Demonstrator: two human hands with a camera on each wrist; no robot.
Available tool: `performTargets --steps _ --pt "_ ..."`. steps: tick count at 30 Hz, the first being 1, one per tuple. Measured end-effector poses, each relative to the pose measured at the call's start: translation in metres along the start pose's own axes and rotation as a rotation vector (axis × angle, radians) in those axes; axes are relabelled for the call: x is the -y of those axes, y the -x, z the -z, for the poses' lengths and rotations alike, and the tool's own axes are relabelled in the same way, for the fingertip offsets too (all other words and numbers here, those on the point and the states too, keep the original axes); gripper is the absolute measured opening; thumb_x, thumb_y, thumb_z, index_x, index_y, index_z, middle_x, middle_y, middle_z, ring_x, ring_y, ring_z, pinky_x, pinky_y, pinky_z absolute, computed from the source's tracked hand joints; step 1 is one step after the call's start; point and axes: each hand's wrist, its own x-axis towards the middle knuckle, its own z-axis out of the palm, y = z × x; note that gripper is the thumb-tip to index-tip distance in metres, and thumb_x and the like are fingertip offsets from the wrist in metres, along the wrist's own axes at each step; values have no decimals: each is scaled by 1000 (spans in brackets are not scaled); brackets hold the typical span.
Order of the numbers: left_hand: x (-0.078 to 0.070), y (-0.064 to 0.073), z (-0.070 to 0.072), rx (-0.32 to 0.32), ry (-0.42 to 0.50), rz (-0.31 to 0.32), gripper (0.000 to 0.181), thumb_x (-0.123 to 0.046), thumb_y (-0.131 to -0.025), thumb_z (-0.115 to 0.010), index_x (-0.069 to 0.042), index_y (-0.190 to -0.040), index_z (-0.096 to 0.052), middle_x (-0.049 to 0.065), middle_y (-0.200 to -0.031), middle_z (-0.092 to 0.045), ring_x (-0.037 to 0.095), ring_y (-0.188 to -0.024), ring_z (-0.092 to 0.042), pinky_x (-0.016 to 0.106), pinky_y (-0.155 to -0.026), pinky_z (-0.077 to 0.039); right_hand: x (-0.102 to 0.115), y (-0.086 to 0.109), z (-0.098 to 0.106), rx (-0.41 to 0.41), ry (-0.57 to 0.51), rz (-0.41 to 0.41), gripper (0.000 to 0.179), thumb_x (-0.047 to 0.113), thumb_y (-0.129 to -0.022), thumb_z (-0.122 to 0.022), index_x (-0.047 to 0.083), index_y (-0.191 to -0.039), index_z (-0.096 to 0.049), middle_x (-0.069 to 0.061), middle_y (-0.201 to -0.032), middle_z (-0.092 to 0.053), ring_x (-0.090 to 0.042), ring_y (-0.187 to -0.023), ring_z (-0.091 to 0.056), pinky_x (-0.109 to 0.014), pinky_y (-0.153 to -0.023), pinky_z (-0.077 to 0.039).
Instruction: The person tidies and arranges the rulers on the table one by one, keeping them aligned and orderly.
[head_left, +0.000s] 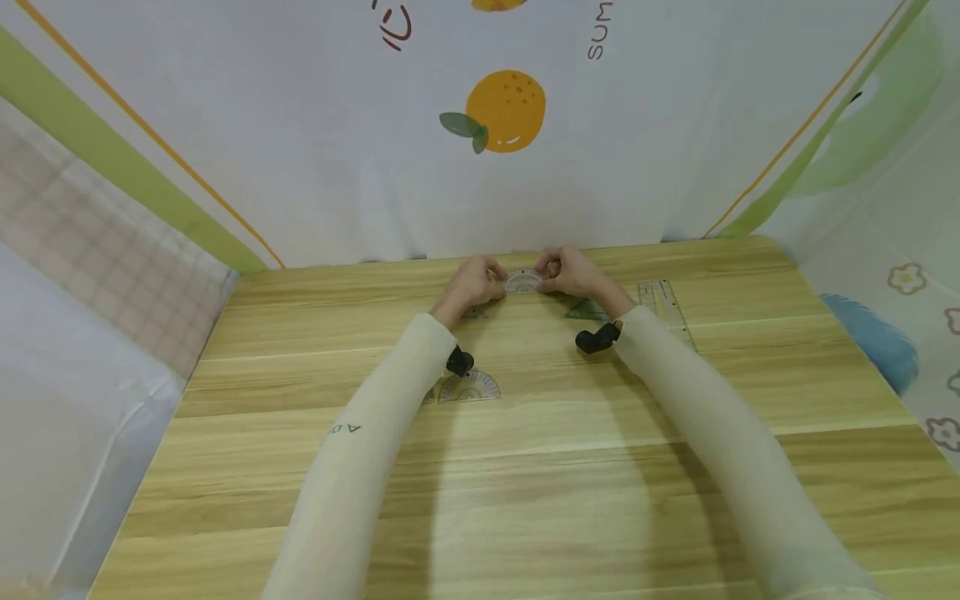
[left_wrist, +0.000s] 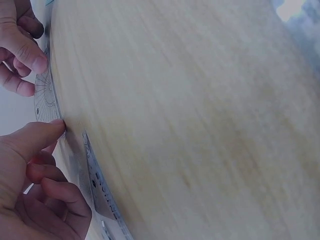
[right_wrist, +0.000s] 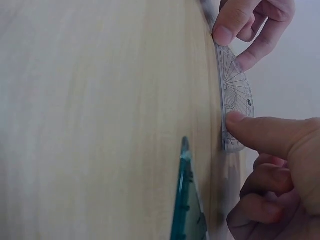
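A clear half-round protractor (head_left: pixel 523 282) is held between both hands near the table's back edge, its curved side away from the body. My left hand (head_left: pixel 474 282) pinches its left end between thumb and fingers. The right hand (head_left: pixel 573 273) grips the other end, with the thumb (right_wrist: pixel 250 129) across the protractor's face. In the left wrist view, a clear flat piece with printed marks (left_wrist: pixel 102 190) lies beside the left hand. A green set square (head_left: pixel 587 310) lies just under the right wrist, its teal tip (right_wrist: pixel 184 165) showing in the right wrist view.
Another clear protractor (head_left: pixel 468 387) lies near the left forearm, which partly covers a piece beside it. To the right, a clear ruler (head_left: pixel 667 304) runs partly under the right sleeve. A white cloth with fruit prints (head_left: pixel 420 192) hangs behind the wooden table (head_left: pixel 547 500).
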Motion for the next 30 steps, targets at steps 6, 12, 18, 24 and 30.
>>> performTargets --steps 6,12,18,24,30 --pt "-1 1 1 -10 -21 -20 24 -11 -94 -73 -3 -117 -69 7 -90 -59 17 -74 -51 29 -65 -41 0 3 3 16 85 17 25 10 -91 -78 -8 -107 -71 -6 -78 -54 -19 -70 -43 -32 -66 -35" --pt "1 -2 0 -1 -46 -16 14 -13 -94 -75 -5 -104 -71 4 -82 -57 14 -68 -48 28 -61 -39 -1 6 4 53 114 14 16 14 -94 -76 -3 -95 -74 -3 -70 -53 -16 -63 -41 -31 -63 -34" --pt "2 -3 -1 16 -80 -34 8 -14 -94 -74 -6 -94 -73 2 -73 -56 13 -62 -47 27 -58 -38 -2 7 6 97 124 72 22 12 -97 -72 2 -78 -69 1 -59 -42 -11 -54 -33 -30 -60 -32" --pt "2 -1 1 31 -121 -72 12 -15 -95 -72 -7 -85 -71 1 -72 -58 12 -62 -47 27 -59 -38 -1 9 8 128 154 145 42 12 -98 -71 12 -61 -50 4 -54 -34 -10 -50 -28 -29 -58 -30" --pt "2 3 5 51 -92 -112 11 -13 -95 -71 -6 -86 -70 2 -75 -59 12 -64 -48 27 -60 -40 -2 8 10 156 151 173 36 12 -99 -69 7 -65 -57 4 -55 -36 -9 -49 -29 -29 -57 -32"
